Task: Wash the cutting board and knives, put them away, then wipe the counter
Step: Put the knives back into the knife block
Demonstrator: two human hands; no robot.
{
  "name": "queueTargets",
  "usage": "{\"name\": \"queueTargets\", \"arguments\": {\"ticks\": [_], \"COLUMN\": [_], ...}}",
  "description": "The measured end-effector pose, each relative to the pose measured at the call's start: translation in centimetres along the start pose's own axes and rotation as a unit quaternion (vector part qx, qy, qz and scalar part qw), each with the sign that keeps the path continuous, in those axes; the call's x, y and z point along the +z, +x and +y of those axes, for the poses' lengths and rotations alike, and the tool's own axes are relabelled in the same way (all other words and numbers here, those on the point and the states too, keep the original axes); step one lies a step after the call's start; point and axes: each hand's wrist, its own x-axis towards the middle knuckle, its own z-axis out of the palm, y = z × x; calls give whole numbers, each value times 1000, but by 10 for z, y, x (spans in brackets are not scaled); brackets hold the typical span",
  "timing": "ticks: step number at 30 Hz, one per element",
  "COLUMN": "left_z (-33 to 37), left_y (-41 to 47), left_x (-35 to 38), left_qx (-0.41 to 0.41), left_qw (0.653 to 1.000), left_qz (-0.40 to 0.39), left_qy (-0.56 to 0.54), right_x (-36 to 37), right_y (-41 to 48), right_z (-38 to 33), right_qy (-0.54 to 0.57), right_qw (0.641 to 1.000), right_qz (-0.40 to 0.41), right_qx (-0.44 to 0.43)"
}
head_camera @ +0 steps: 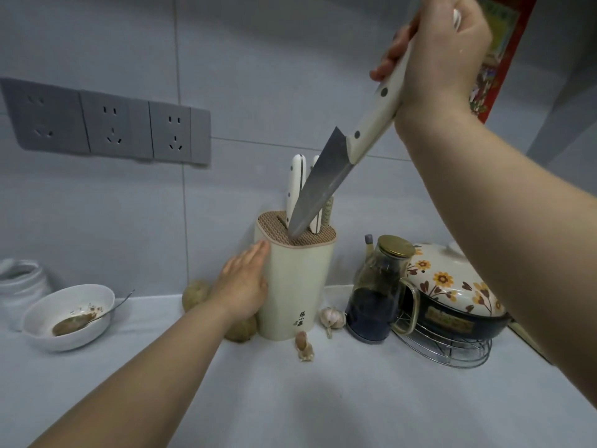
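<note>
Counter, pale, runs from the near edge to the tiled wall. Our left hand lies flat against the left side of the cream knife block, fingers straight and close together, tips near its top rim.

The knife has a broad grey blade and a cream handle with dark rivets. Its long axis is tilted, with the tip down-left, touching the block's ribbed top, and the handle up-right. Our right hand, raised high, has its fingers wrapped round the handle.

Two white-handled knives stand upright in the block behind the blade. A garlic bulb sits just right of the block. Grey sockets on the far wall, left.
</note>
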Motion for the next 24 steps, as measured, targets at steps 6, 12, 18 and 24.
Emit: {"name": "queueTargets", "arguments": {"ticks": [6, 12, 18, 24], "left_z": [-7, -6, -8, -10], "left_y": [10, 13, 15, 15], "left_x": [16, 19, 24, 26], "left_qx": [-31, -39, -48, -49], "left_qw": [983, 958, 943, 935], "left_qz": [-10, -15, -6, -5], "left_qy": [-182, -284, -330, -350], "right_x": [16, 24, 25, 29], "right_y": [3, -1, 0, -9], "right_z": [13, 31, 40, 50], "right_qy": [10, -7, -19, -23], "right_qw": [1000, 1000, 1000, 999], "right_qz": [-5, -6, 1, -10], "right_qx": [-12, 0, 23, 41]}}
